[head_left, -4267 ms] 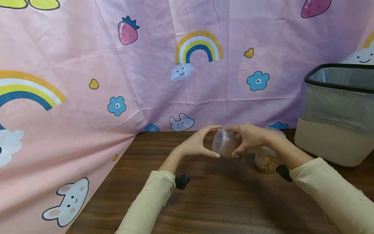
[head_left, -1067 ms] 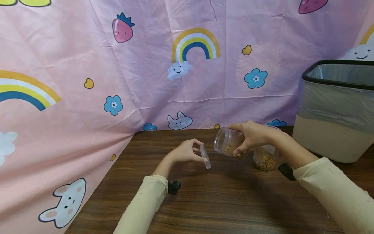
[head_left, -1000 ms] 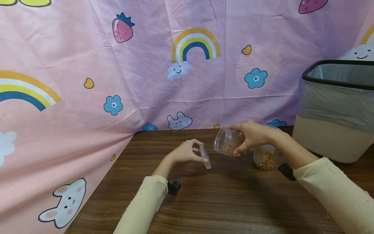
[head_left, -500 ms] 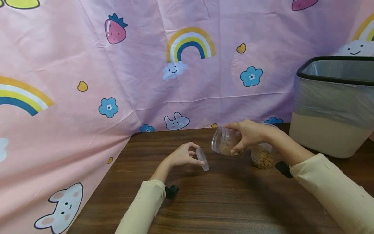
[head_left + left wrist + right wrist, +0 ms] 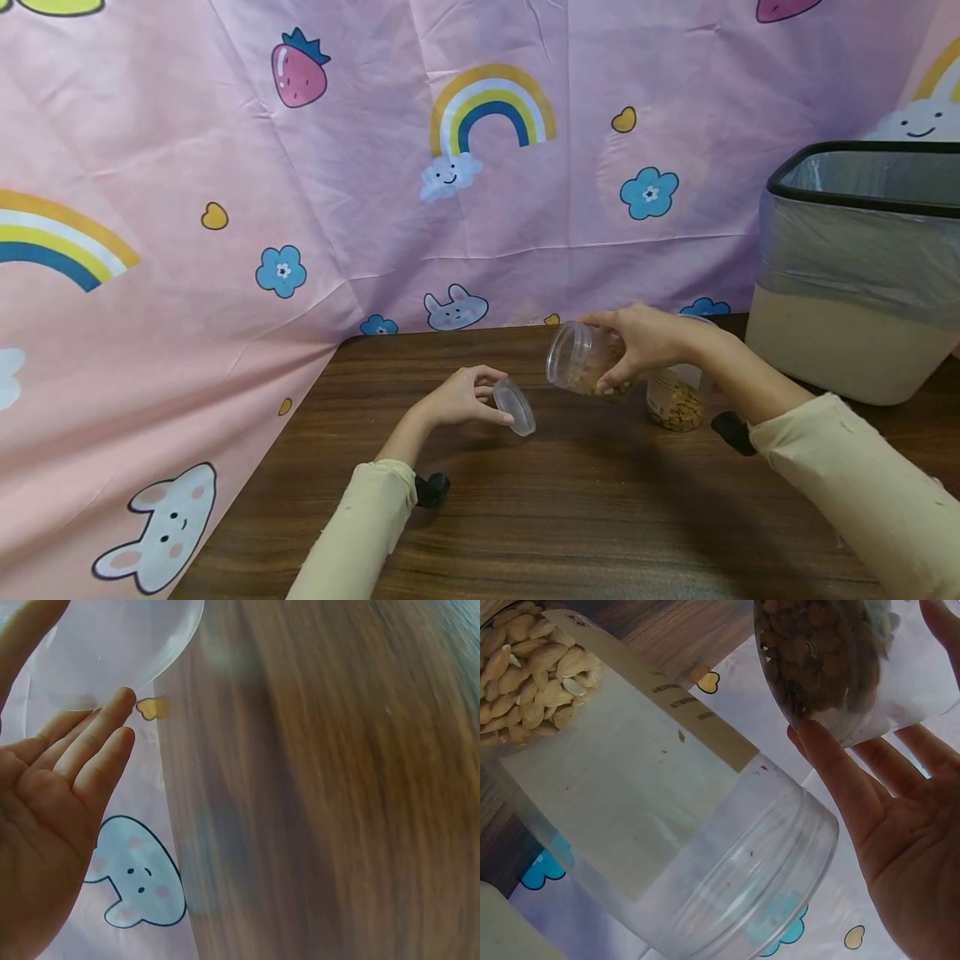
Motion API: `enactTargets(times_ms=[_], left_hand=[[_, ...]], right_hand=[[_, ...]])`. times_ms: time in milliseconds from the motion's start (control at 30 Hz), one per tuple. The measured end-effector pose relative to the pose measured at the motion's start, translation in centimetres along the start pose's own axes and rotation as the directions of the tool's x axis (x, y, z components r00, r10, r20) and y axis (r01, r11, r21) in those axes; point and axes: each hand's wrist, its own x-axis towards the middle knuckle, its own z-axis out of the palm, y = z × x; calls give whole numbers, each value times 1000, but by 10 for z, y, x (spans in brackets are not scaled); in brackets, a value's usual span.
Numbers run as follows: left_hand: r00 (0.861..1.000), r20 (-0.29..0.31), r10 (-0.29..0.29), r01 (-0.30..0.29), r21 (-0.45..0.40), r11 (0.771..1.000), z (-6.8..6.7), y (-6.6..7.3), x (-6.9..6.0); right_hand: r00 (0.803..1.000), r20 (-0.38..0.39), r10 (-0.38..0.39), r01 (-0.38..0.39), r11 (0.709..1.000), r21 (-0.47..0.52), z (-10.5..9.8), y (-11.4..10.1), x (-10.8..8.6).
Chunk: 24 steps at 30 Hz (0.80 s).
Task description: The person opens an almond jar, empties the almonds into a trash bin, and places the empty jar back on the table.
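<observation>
In the head view my left hand (image 5: 457, 400) pinches a round clear plastic lid (image 5: 516, 408) by its edges, tilted just above the table. My right hand (image 5: 648, 340) grips a clear jar (image 5: 576, 360) on its side, its uncovered mouth toward the lid and slightly raised. Brown kernels (image 5: 821, 656) lie inside that jar, seen in the right wrist view. Behind my right wrist stands a second clear jar (image 5: 675, 400) with a paper label (image 5: 637, 772) and almond-like nuts (image 5: 536, 675) at its bottom. My forearm hides part of it.
A beige bin (image 5: 840, 333) with a black rim and a plastic liner stands at the right. Patterned pink cloth (image 5: 390, 150) hangs behind and left of the dark wooden table (image 5: 525, 517). A black wrist strap (image 5: 432, 490) sits at my left cuff.
The lid was at the jar's mouth 4.3 s ago; now it is off, moved left and down in my left hand. Lately the lid has turned, showing more of its face. The jar stays tilted.
</observation>
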Motion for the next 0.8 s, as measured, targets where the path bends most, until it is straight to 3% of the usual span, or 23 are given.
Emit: enactTargets(times_ms=[367,567,800], left_hand=[[998,-2,-65,65,80,995,-7,-12,-10],[995,-1,-97,96,185,978,-7,-14,-14],[995,-6,-97,94,294,951,-6,-17,-15]], right_hand=[[1000,5,-9,9,1000,10,0,1,0],[1000,-3,-12,12,1000,9,1,1,0],[1000,-5,-10,10,1000,16,2,-1,-1]])
